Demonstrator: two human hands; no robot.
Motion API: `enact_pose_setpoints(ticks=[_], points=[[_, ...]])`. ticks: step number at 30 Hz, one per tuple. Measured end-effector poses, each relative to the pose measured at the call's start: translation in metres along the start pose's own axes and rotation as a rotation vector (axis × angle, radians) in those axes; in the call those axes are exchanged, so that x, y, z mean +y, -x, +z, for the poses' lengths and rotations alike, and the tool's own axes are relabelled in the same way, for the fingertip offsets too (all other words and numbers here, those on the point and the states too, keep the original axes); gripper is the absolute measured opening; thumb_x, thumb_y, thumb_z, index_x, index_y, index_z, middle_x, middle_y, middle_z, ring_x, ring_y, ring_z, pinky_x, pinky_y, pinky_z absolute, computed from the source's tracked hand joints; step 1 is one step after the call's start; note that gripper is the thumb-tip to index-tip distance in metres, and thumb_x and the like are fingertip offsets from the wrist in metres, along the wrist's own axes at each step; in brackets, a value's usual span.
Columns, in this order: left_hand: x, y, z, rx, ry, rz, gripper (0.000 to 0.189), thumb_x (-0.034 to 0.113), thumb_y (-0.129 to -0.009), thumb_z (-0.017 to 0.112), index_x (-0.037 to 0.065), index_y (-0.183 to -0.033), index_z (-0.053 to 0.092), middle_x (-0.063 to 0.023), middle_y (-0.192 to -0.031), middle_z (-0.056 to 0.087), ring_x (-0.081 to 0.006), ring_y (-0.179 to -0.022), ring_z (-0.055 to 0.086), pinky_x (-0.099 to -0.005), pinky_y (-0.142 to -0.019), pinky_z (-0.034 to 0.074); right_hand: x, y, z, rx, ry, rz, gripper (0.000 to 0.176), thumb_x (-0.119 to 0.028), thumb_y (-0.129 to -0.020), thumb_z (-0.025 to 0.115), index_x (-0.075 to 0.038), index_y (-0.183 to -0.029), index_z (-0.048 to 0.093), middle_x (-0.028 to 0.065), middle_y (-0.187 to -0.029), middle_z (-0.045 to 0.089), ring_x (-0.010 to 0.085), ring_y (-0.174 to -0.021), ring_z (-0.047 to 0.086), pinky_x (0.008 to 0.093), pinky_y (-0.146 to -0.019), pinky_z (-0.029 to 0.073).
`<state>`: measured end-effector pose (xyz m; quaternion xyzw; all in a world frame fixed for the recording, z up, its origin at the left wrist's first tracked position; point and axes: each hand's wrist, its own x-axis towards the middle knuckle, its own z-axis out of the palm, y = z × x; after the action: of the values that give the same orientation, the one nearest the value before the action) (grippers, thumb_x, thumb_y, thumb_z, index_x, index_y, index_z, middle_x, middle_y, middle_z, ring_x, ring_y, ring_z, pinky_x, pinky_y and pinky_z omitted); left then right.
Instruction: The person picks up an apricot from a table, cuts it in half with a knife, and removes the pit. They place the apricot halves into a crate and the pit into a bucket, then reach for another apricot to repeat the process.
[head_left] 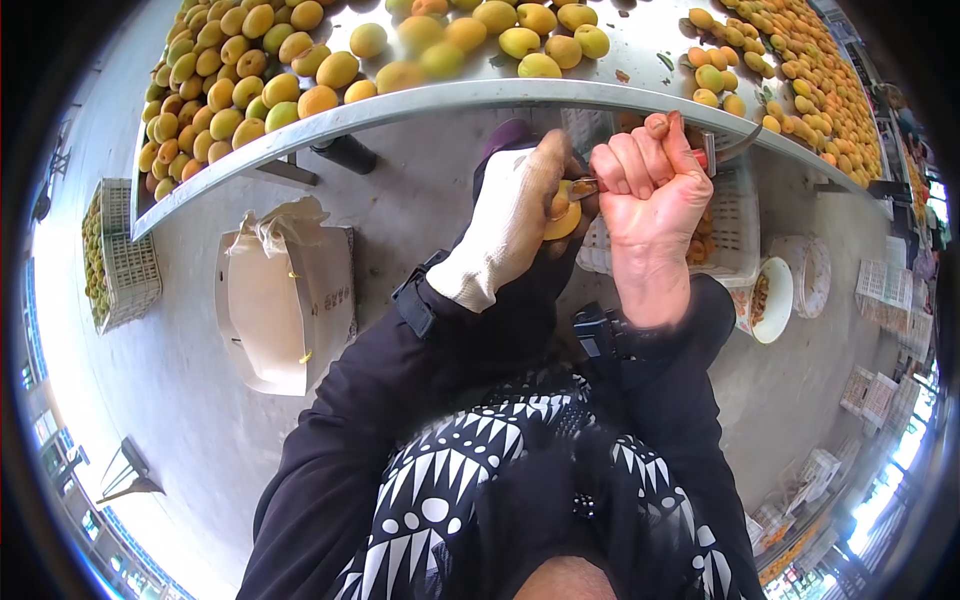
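The small round yellow-orange fruit [563, 218] is between my two hands, just below the table edge. It is pinched in the fingers of my left hand [515, 215], which wears a cream cloth glove. My bare right hand [650, 180] is balled into a tight fist around a red-handled metal tool [705, 155]. One metal end of it meets the fruit, and a curved grey piece sticks out past my knuckles on the far side. The hands are close together, almost touching over the fruit.

I judge the fruit to be light, with thin skin and soft flesh, so it would bruise under a hard squeeze and turn slippery once juice runs. It is best held around its middle. The glove should grip better than bare skin.

Directly beneath my hands stands a white slatted plastic crate [735, 225] with more fruit in it, and beside it a white round bowl [775, 298]. The curved grey metal table [400, 103] arcs just above my knuckles, leaving little room upward. It carries a heaped pile of yellow and orange fruit [230, 90]. Down to my left, on the concrete floor, are an open cardboard box lined with pale paper [285, 300] and, farther off, a second slatted crate of fruit [120, 255].
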<state>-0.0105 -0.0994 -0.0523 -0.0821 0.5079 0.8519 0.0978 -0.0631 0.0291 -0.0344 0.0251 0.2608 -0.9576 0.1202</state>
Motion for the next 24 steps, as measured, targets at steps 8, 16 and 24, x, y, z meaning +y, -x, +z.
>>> enact_pose_setpoints(ticks=[8, 16, 24], points=[[0.007, 0.001, -0.003, -0.038, -0.017, -0.008, 0.046, 0.038, -0.099, 0.045, 0.000, -0.074, 0.052, -0.0052, -0.056, 0.048, -0.0121, -0.041, 0.043, -0.0260, -0.039, 0.033, 0.004, -0.002, -0.001, 0.038, 0.034, 0.008, 0.040, -0.028, -0.094, 0.059, -0.015, -0.061, 0.041, -0.0081, -0.048, 0.018, 0.0079, -0.042, 0.017, 0.0263, -0.049, 0.019], [0.012, 0.001, -0.003, -0.017, -0.029, -0.059, 0.054, 0.047, -0.099, 0.044, -0.003, -0.085, 0.058, -0.0077, -0.057, 0.053, -0.0124, -0.041, 0.046, -0.0245, -0.040, 0.035, 0.007, 0.000, -0.007, -0.067, -0.068, -0.030, 0.030, -0.027, -0.096, 0.056, -0.011, -0.071, 0.055, -0.0075, -0.050, 0.021, 0.0085, -0.045, 0.022, 0.0267, -0.052, 0.026], [0.021, 0.011, -0.001, -0.065, 0.141, -0.105, 0.051, 0.054, -0.098, 0.045, 0.004, -0.103, 0.058, -0.0012, -0.088, 0.056, -0.0084, -0.071, 0.053, -0.0211, -0.055, 0.042, 0.001, 0.015, 0.012, -0.001, 0.107, -0.212, 0.023, -0.022, -0.097, 0.055, -0.001, -0.101, 0.063, -0.0044, -0.055, 0.034, 0.0099, -0.052, 0.037, 0.0309, -0.060, 0.037]])
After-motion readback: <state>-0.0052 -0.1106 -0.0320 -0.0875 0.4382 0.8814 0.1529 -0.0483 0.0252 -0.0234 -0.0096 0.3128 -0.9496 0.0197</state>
